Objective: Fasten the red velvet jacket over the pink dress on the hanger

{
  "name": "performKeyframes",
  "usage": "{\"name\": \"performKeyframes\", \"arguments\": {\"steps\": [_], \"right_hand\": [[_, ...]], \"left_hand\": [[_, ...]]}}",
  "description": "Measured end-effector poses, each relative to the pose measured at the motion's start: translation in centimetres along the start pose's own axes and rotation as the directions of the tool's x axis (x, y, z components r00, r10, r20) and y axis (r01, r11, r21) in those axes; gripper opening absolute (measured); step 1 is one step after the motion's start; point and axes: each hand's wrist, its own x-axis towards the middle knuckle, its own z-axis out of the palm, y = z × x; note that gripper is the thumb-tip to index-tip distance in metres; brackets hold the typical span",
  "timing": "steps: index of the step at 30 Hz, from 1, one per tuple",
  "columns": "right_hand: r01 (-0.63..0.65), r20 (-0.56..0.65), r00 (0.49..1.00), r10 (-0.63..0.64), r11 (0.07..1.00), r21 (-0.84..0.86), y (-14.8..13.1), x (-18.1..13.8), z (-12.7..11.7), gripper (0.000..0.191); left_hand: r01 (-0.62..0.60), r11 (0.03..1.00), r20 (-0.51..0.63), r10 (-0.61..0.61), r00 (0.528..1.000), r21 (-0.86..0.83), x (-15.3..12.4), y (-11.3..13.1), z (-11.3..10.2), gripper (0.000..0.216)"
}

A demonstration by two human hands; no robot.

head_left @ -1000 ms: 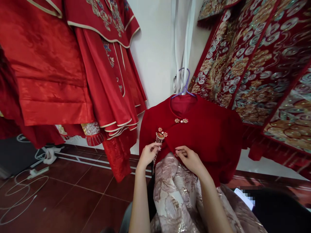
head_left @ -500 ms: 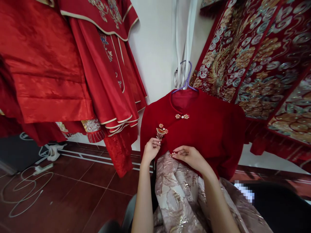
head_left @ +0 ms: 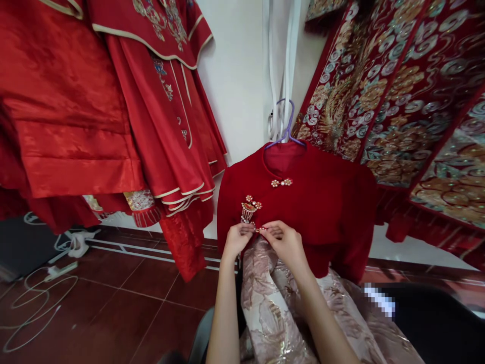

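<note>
Low on the red jacket (head_left: 322, 202), two pinches nearly meet: the left hand (head_left: 235, 240) at one end of a small jewelled clasp (head_left: 259, 230), the right hand (head_left: 286, 245) at the other, presumably steadying it from both sides. Just above sits a tasselled brooch (head_left: 248, 210); higher, a purple hanger (head_left: 291, 126) bears the shoulders, likely for easy reach.

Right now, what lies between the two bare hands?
In the head view, a small, golden, beaded clasp lies between left hand and right hand, at the front of the dark red jacket.
</note>
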Motion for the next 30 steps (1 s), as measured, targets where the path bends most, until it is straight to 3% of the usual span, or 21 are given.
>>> {"name": "performKeyframes", "arguments": {"steps": [6,19,30], "right_hand": [[0.014,-0.023,1.000,-0.015,1.000,-0.016,1.5,0.3,2.8,0.016],[0.035,-0.188,0.981,-0.056,0.993,-0.111,4.8,-0.3,3.8,0.031],[0.104,-0.213,0.970,-0.114,0.993,-0.060,5.9,-0.4,4.4,0.033]], "left_hand": [[0.071,0.995,-0.070,-0.076,0.995,-0.071,0.2,-0.6,0.3,0.023],[-0.009,0.999,-0.155,0.016,0.988,0.047,0.6,-1.9,1.3,0.015],[-0.011,0.999,-0.091,0.008,0.996,-0.034,0.5,-1.4,0.8,0.016]]}}
